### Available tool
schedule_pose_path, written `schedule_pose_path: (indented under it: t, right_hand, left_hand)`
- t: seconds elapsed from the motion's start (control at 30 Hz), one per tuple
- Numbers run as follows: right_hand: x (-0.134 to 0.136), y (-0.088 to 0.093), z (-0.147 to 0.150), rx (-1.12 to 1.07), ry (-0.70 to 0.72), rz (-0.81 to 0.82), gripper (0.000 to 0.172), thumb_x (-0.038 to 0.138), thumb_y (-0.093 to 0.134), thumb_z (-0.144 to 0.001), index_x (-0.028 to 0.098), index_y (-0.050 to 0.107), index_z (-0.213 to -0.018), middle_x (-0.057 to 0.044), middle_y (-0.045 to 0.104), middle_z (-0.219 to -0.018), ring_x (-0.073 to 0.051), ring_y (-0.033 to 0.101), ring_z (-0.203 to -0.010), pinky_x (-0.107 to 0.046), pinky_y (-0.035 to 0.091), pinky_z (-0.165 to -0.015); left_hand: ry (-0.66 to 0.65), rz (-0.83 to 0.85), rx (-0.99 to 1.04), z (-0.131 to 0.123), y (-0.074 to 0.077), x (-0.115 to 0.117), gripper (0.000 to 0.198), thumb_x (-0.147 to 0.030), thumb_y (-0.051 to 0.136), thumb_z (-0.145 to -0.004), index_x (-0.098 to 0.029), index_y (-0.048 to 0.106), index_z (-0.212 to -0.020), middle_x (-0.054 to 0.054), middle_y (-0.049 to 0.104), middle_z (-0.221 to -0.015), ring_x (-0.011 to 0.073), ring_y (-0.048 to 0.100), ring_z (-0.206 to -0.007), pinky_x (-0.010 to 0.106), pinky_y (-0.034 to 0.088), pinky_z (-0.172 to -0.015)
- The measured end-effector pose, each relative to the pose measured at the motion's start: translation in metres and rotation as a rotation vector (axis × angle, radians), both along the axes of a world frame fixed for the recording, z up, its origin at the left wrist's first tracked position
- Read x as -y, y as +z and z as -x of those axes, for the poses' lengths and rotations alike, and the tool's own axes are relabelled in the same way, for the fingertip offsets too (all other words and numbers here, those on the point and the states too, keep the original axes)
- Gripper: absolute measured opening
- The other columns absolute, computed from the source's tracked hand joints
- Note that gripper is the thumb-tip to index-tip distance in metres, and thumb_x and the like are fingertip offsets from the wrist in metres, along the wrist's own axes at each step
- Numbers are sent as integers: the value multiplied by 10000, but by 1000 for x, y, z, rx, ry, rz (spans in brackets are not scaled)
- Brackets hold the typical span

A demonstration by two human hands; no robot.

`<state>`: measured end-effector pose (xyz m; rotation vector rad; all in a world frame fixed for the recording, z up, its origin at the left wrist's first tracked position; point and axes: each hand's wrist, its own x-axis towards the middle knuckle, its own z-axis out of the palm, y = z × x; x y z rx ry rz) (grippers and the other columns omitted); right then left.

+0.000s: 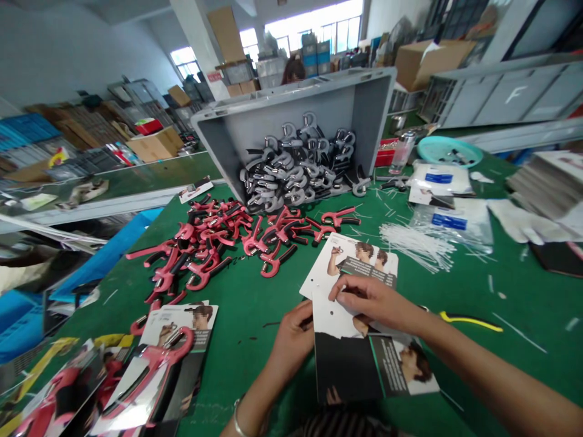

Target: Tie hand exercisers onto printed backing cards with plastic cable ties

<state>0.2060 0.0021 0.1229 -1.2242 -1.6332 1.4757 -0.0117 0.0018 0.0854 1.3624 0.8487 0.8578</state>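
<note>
Two overlapping printed backing cards lie in front of me: a lower card (346, 364) and an upper card (319, 267) behind it, both with pictures of people and small punched holes. My left hand (294, 337) is closed at the left edge of the lower card, some of its fingertips hidden behind it. Across the cards reaches my right hand (368, 303), its fingers bent and closed on the card near the holes. Pink hand grips (214, 227) with black handles are heaped beyond my hands. At the lower left, a pink hand grip (170, 358) lies on another printed card (204, 328).
A grey crate (368, 115) tipped on its side holds many grey hand grips (296, 170). To the right lie white cable ties (416, 243), plastic bags (455, 224), a yellow-handled tool (473, 320) and a turquoise basin (449, 150). A stack of cards (546, 182) stands at the right edge.
</note>
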Motion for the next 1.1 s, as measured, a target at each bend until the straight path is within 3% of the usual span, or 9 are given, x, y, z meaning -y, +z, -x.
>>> schedule_pose_path:
  t: [0.1, 0.23, 0.3, 0.47, 0.57, 0.73, 0.87, 0.97, 1.1]
  right_hand:
    - [1, 3, -2, 29, 34, -27, 273, 431, 553, -935, 196, 669, -1013, 5, 579, -806, -114, 496, -662, -226, 379, -594]
    - [5, 7, 1, 110, 128, -40, 312, 385, 735, -806, 223, 640, -1055, 25, 603, -859, -129, 522, -718, -223, 391, -636]
    - [7, 7, 3, 176, 139, -101, 326, 344, 779, -765, 239, 631, -1037, 34, 612, -890, -142, 538, -770, -229, 391, -679]
    - [10, 3, 2, 216, 120, -132, 234, 284, 745, -803, 233, 622, -995, 45, 605, -866, -134, 533, -759, -227, 370, -680]
    - [10, -1, -1, 190, 105, -85, 234, 286, 736, -812, 231, 620, -1009, 56, 581, -810, -118, 497, -677, -219, 353, -620]
    - [10, -3, 1, 157, 88, -190, 198, 272, 741, -817, 227, 643, -983, 40, 629, -875, -129, 544, -757, -228, 401, -709]
    - [13, -3, 7, 150, 70, -369, 37, 233, 676, -875, 225, 668, -911, 0, 659, -940, -164, 591, -924, -275, 417, -864]
    - [16, -4, 10, 114, 77, -404, 35, 226, 638, -903, 222, 670, -919, -29, 645, -1011, -171, 589, -993, -304, 425, -926]
    - [15, 1, 9, 52, 102, -344, 109, 321, 642, -914, 221, 673, -944, -57, 563, -1180, -185, 555, -1117, -331, 426, -984]
  left_hand:
    - [69, 44, 16, 1, 3, 0, 106, -203, 745, -747, -168, 751, -847, 45, 722, -892, 176, 660, -821, 246, 505, -752]
    - [82, 278, 110, -3, 11, 3, 405, -207, 811, -664, -181, 643, -1032, 45, 732, -890, 182, 693, -797, 288, 547, -759]
    - [66, 302, 97, -4, 14, 4, 508, -191, 834, -625, -185, 606, -1078, 53, 736, -917, 187, 701, -806, 306, 559, -773]
    - [-29, 189, -65, -1, 11, 9, 224, -202, 786, -688, -160, 700, -892, 58, 742, -926, 202, 699, -808, 289, 548, -753]
    - [-22, 194, -10, -2, 8, 11, 165, -237, 793, -691, -158, 727, -821, 61, 739, -922, 223, 695, -849, 298, 538, -780]
    - [104, 327, 181, -2, 10, 10, 497, -264, 826, -699, -203, 635, -1154, 49, 713, -922, 184, 672, -821, 277, 522, -754]
    - [121, 405, 201, 6, 18, 9, 410, -408, 647, -885, -175, 599, -1220, 48, 665, -877, 132, 621, -745, 226, 477, -690]
    - [116, 378, 104, 7, 23, 4, 421, -493, 603, -895, -168, 609, -1163, 40, 648, -861, 126, 595, -710, 224, 456, -654]
    - [64, 166, -179, 2, 27, -10, 473, -437, 744, -782, -186, 615, -1161, 72, 666, -1076, 150, 601, -765, 250, 461, -674]
